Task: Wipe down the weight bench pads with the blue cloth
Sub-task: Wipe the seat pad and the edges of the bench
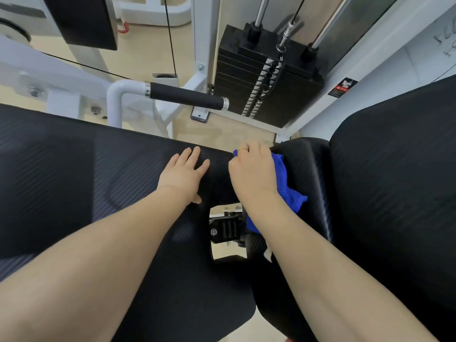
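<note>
A black ribbed seat pad (74, 183) fills the lower left, and a black back pad (394, 181) rises at the right. My left hand (185, 174) lies flat, fingers apart, on the seat pad near its far edge. My right hand (254, 169), with a ring on one finger, is closed on the blue cloth (286, 186). It presses the cloth into the gap where the seat pad meets the back pad. Part of the cloth hangs down under my wrist.
A black weight stack (259, 77) with cable and guide rods stands behind the pads. A white frame arm with a black foam handle (185, 96) juts out over the beige floor. The seat's metal hinge bracket (225, 228) shows through the gap.
</note>
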